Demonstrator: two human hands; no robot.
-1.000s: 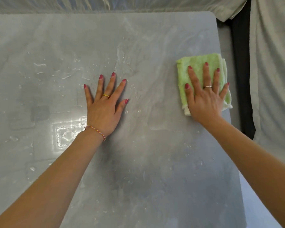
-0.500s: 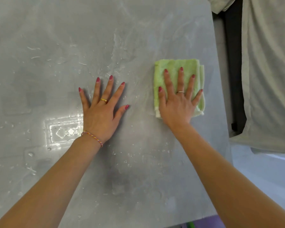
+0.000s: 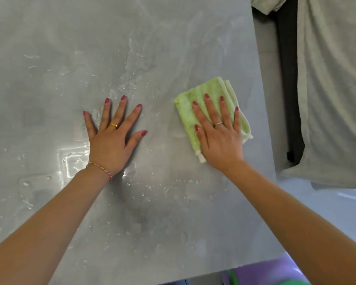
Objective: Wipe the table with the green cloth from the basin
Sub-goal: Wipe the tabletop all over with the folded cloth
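A folded green cloth (image 3: 195,103) lies flat on the wet grey table (image 3: 132,48), right of the middle. My right hand (image 3: 220,134) presses down on the cloth with its fingers spread, covering the near half of it. My left hand (image 3: 111,136) rests palm-down on the bare tabletop to the left of the cloth, fingers apart, holding nothing. Water drops and streaks show around and beyond both hands. No basin is in view.
The table's right edge (image 3: 263,112) runs close to the cloth. Beyond it hangs pale grey fabric (image 3: 333,89) beside a dark gap (image 3: 286,79). Below the table's near edge, purple (image 3: 261,274) and green (image 3: 296,282) objects show on the floor.
My right hand slid the cloth leftward from the table's right edge toward the middle, and the cloth has turned slightly. The left hand stayed planted. The camera view shifted down.
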